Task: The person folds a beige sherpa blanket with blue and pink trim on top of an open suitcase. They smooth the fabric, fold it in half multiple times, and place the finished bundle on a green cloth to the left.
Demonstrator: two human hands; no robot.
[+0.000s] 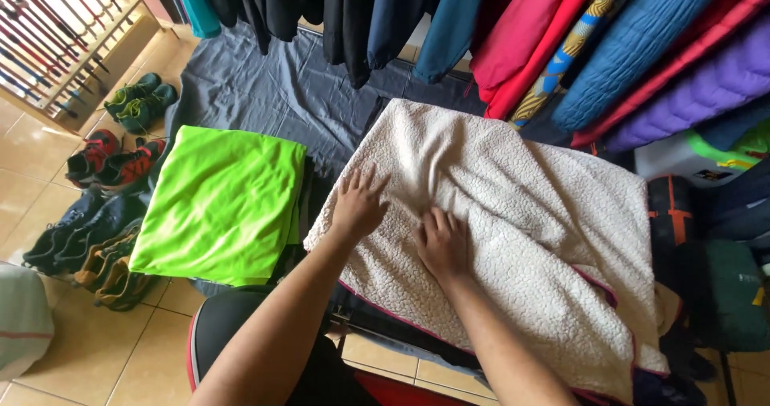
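Hanging jackets (513,29) are cut off by the top edge.

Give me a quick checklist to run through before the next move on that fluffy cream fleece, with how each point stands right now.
1. Both hands on the cream fleece: ok; left hand and right hand press flat on it.
2. Fleece smooth: not ok; folds run across its middle.
3. Fleece fully supported: not ok; its near edge hangs over the front.
4. Green folded garment apart from the fleece: ok; it lies beside it, to the left.
5. Hanging jackets off the fleece: cannot tell; they hang close over its far edge.
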